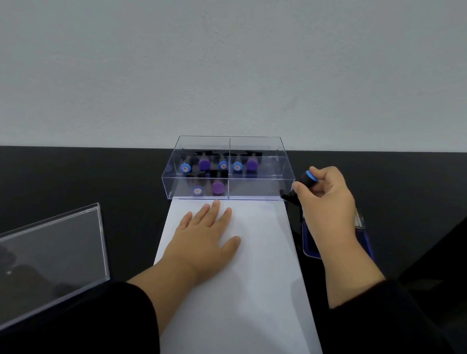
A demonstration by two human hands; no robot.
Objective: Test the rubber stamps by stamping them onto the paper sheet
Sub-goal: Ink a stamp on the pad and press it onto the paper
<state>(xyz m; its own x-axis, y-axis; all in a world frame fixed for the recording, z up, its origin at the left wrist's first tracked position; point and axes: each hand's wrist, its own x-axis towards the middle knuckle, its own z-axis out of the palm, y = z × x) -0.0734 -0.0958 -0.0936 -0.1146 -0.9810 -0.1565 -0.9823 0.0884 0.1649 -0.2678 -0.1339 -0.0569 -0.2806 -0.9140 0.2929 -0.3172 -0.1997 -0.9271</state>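
A white paper sheet lies lengthwise on the black table. My left hand rests flat on its upper part with fingers straight. Past the sheet's far end stands a clear divided box holding several stamps with blue or purple tops. Just right of the box, my right hand grips a black stamp with a blue cap, tilted, above a blue ink pad that my wrist partly hides.
A clear plastic lid lies at the left on the black table. A pale wall rises right behind the box. Black sleeves cover both forearms at the bottom of the view.
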